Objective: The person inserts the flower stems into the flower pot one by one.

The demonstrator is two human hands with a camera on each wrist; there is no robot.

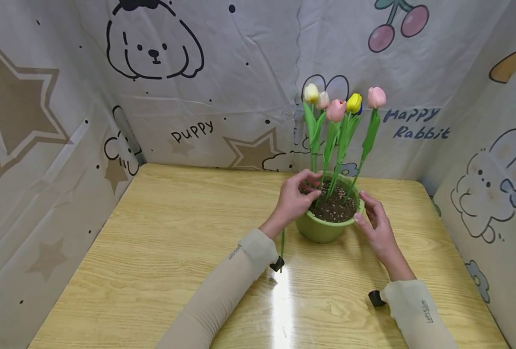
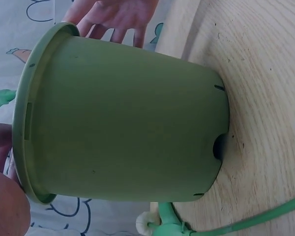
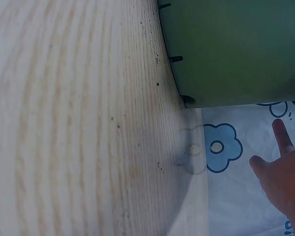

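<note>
A green pot (image 1: 320, 230) of dark, speckled soil (image 1: 334, 206) stands upright on the table. Artificial tulips rise from it: cream, white, pink and yellow (image 1: 354, 103) heads, a bit of blue behind, and a pink tulip (image 1: 376, 98) leaning right. My left hand (image 1: 296, 195) reaches over the left rim, thumb and fingers pinching a green stem low near the soil. At the pot's right side is my right hand (image 1: 376, 228), fingers spread and fingertips right at the rim. In the left wrist view its palm (image 2: 120, 14) shows beyond the pot.
A loose green stem (image 1: 283, 242) lies on the wooden table (image 1: 188, 232), partly hidden by my left forearm. Printed cloth (image 1: 240, 58) walls the table at the back and both sides. Small dark specks dot the tabletop near the pot base.
</note>
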